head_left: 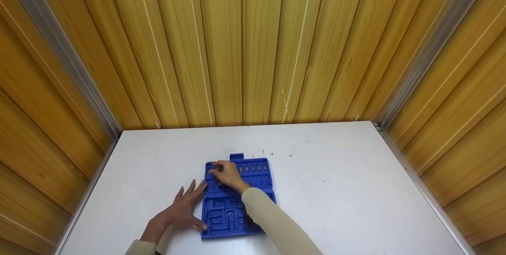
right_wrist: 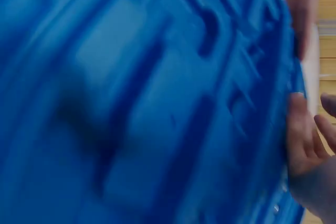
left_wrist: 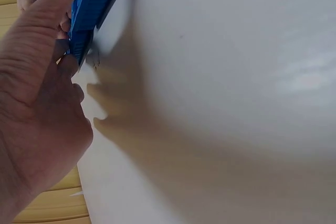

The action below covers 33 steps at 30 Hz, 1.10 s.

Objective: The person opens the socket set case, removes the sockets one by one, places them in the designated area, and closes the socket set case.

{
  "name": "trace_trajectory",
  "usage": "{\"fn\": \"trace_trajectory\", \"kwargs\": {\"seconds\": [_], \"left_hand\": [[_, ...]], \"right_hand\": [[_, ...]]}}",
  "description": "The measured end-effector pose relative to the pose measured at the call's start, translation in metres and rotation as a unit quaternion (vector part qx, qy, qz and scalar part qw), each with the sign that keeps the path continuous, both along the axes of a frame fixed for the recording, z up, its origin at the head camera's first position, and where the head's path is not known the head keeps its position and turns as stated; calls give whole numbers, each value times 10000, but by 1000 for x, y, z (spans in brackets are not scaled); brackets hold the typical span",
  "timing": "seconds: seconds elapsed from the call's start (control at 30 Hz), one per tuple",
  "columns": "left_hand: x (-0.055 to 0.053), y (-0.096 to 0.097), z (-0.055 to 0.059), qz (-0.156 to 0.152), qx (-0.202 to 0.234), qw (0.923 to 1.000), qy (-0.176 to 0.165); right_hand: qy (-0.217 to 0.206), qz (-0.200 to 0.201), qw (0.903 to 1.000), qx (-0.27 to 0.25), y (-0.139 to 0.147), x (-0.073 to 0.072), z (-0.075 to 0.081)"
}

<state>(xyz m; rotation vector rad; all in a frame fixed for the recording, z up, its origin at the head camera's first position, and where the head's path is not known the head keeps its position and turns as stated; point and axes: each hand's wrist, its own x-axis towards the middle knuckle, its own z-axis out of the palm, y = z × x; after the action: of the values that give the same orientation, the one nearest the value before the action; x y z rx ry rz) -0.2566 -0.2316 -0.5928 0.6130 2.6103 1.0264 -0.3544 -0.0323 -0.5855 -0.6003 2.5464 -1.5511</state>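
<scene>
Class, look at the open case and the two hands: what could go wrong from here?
The right hand is at the row of small pieces and might knock one loose. The left hand, fingers spread, is at the edge of the case; a push might slide it.

An unfolded blue case (head_left: 259, 180) lies on a white desk (head_left: 336, 191), a row of small bits (head_left: 253, 168) set in its upper half. The right hand (head_left: 229, 174) reaches over that half, fingers bent near the row's left end, while the left hand (head_left: 182, 209) spreads along the case's left edge, thumb at the lower corner. Yellow wood-patterned panels (head_left: 261, 49) rise behind.
</scene>
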Motion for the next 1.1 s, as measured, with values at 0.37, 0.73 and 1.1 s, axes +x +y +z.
{"fn": "trace_trajectory", "kwargs": {"seconds": [0.37,0.73,1.1], "left_hand": [[6,-6,-2,60,-100,9999,-14],[0,-3,-1,-7,-163,9998,127],[2,0,4,44,-223,9997,-31]], "right_hand": [[913,-893,9566,2621,-32,6,-3],[595,-695,9714,2190,-27,4,6],[-116,-406,9950,904,-16,2,6]]}}
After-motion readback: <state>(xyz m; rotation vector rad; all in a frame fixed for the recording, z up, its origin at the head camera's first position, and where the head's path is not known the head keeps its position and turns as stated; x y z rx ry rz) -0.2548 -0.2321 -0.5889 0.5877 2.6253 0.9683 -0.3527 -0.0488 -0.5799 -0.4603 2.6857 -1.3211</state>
